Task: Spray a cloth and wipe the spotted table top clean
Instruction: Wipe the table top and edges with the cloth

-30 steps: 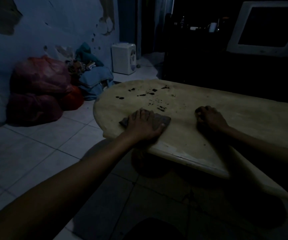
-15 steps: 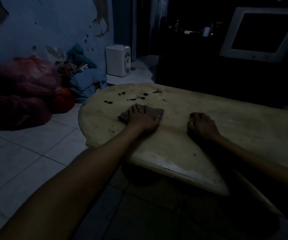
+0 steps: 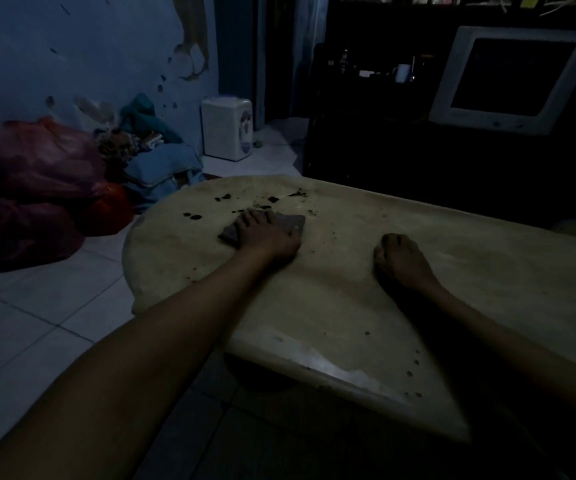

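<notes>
A pale table top with a rounded left end carries dark spots near its far edge. My left hand lies flat on a dark folded cloth, pressing it onto the table just short of the spots. The cloth's corners stick out to the left and right of my fingers. My right hand rests on the table to the right with fingers curled under, holding nothing. No spray bottle shows.
Red plastic bags and blue cloth bundles pile against the wall at left. A white appliance stands on the tiled floor behind. A dark cabinet with an old monitor rises beyond the table.
My left hand has pushed the cloth away from me, up to the near dark spots. My right hand has stayed in place on the table.
</notes>
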